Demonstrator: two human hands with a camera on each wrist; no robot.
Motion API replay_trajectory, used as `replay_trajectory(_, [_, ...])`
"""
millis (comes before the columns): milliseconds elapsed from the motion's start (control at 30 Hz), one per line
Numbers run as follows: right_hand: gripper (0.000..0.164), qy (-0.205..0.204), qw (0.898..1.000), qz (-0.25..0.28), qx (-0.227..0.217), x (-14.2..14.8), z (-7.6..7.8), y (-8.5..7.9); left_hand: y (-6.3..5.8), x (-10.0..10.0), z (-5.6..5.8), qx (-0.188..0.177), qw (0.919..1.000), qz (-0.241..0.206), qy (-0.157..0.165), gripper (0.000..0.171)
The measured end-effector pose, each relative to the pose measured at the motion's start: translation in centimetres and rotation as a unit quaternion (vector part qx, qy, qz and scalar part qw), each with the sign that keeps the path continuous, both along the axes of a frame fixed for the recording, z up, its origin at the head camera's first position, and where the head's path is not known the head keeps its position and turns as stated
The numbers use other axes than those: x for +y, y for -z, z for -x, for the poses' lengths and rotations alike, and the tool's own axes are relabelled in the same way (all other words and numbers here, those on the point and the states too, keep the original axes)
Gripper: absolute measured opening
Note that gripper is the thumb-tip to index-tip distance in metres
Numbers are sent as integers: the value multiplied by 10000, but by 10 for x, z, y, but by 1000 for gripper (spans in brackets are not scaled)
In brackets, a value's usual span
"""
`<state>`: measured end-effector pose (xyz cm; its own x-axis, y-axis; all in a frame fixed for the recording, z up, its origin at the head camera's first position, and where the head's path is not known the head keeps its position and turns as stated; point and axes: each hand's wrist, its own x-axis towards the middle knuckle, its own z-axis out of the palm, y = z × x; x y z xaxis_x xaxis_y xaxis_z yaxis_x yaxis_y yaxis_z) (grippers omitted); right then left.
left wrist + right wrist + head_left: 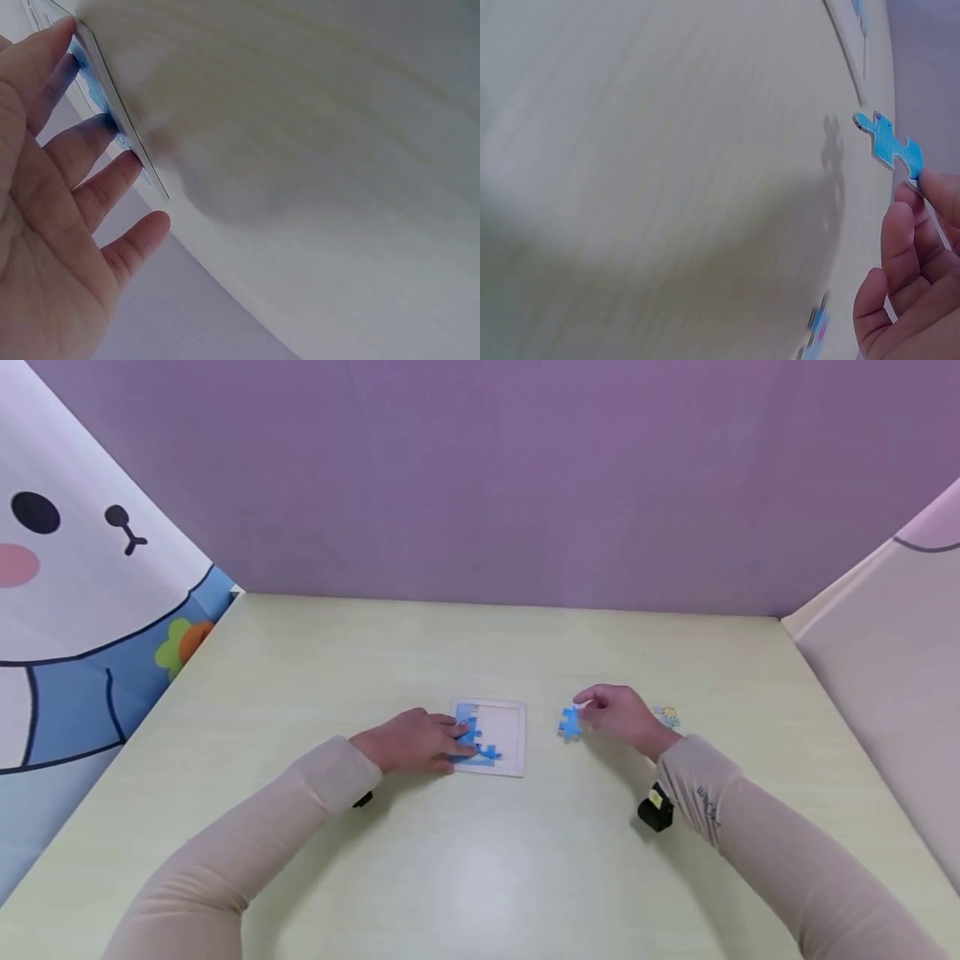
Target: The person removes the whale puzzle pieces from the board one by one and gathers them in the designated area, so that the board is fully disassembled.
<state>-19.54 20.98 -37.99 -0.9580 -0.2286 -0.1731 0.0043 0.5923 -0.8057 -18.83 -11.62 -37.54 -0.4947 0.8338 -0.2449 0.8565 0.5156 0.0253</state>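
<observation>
Beige sleeves (780, 852), right grip (621, 718) pinching puzzle piece (571, 724)

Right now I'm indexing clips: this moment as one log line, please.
left hand: resting on puzzle tray | right hand: pinching blue piece above table | sun-patterned piece: on table

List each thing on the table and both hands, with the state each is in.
Puzzle frame: lying flat, partly filled, right side bare.
Fitted pieces: inside the frame, partly covered by fingers.
Blue puzzle piece: pinched, lifted off the table, outside the frame.
Yellow-patterned piece: loose on the table.
Left hand: resting on frame and pieces.
Right hand: pinching the blue piece.
</observation>
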Motion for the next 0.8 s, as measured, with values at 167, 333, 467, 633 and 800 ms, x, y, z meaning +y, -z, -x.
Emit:
replay_trajectory(167, [27,19,9998,-141,-135,17,-4,-6,-1,1,0,0,10000,92,-39,42])
replay_trajectory(333, [30,0,9993,-314,-214,33,-8,-9,-1,2,1,-87,9998,127,-98,42])
replay_trajectory(467, [30,-92,9984,-533,-149,43,-11,-8,0,2,0,-59,9998,161,-96,42])
replay_trajectory(633, [31,-206,9969,-740,-161,55,-15,-10,1,1,-2,-48,9999,133,-89,42])
replay_trajectory(800, [33,-206,9962,-809,-267,66,-17,-14,0,4,-2,-172,9993,267,-201,42])
